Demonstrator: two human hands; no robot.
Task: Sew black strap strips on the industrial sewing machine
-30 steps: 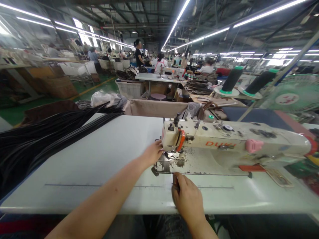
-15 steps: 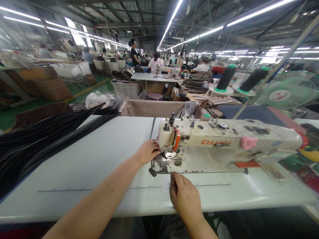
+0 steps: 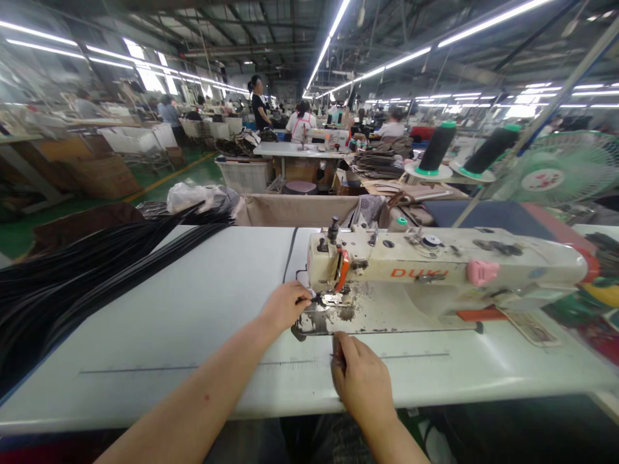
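Note:
My left hand (image 3: 286,305) is beside the needle area of a white sewing machine (image 3: 367,261), fingertips pinched on a dark bit at the left of the metal presser foot (image 3: 333,298). A narrow black strip (image 3: 291,251) runs along the table from behind that hand toward the far edge. Just in front of the machine bed, my right hand (image 3: 360,374) is closed, its fingers curled down. A thin dark strip edge (image 3: 333,361) shows at its left side; most of it is hidden by the hand.
Long black strips (image 3: 97,264) lie in a heap across the table's left side. Two black thread cones (image 3: 438,148) and a fan (image 3: 541,177) stand at the right. Beyond the white table (image 3: 193,309) is a beige fabric-lined bin (image 3: 300,209). Several people work farther back.
My left hand has come slightly toward me, and more of the black strip shows behind it. My right hand stays nearly in place. The view has shifted a little.

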